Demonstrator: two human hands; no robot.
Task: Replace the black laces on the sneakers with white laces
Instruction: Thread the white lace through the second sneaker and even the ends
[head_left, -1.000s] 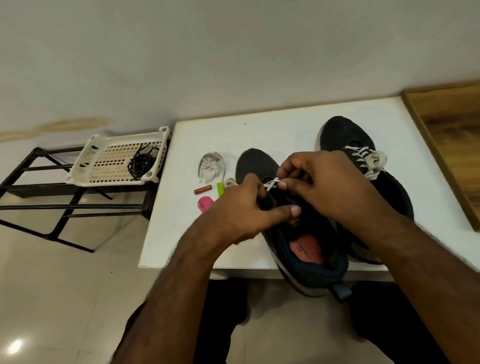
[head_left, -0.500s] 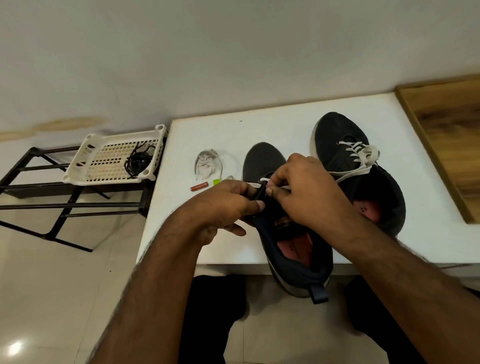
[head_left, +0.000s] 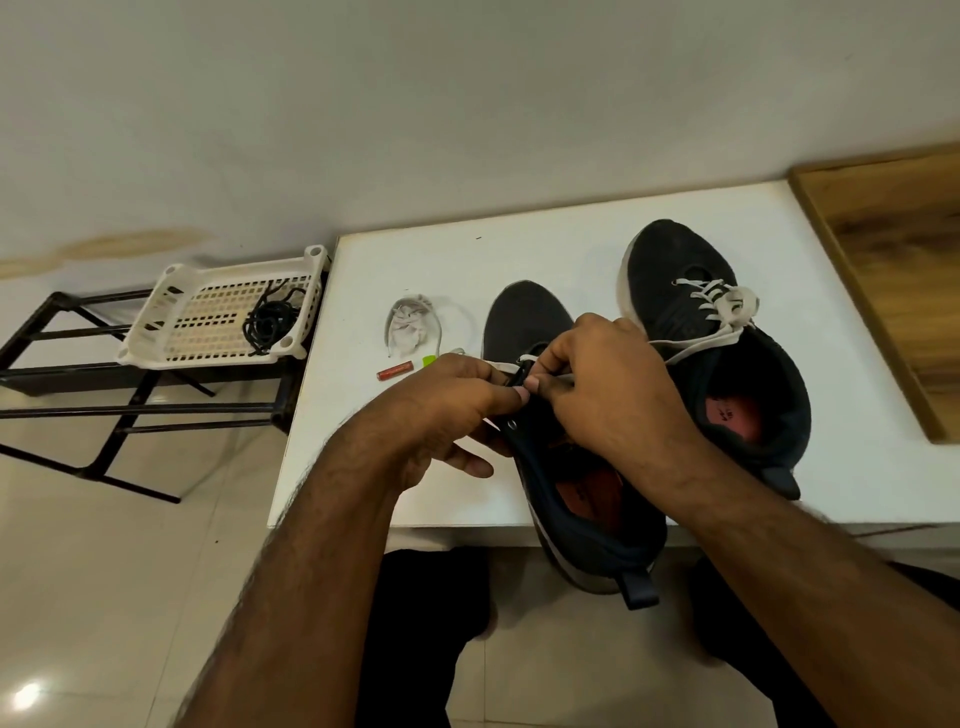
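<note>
Two black sneakers stand on the white table (head_left: 545, 244). The left sneaker (head_left: 524, 317) lies with its heel over the table's front edge. My left hand (head_left: 447, 405) pinches a white lace (head_left: 525, 360) at the sneaker's left eyelets. My right hand (head_left: 608, 384) pinches the same lace from the right, fingertips meeting over the tongue. The right sneaker (head_left: 675, 260) carries a white lace (head_left: 722, 306) through its eyelets, tied loosely. A bundle of black laces (head_left: 270, 322) lies in a white plastic basket (head_left: 171, 332).
The basket sits on a black metal rack (head_left: 78, 384) left of the table. A loose white bundle (head_left: 410, 327), a small red stick (head_left: 395, 371) and a green bit (head_left: 429, 359) lie on the table. A wooden board (head_left: 893, 260) borders the right side.
My hands have shifted slightly along the left sneaker's eyelets with the white lace. The camera has tilted, so the right sneaker's opening shows more.
</note>
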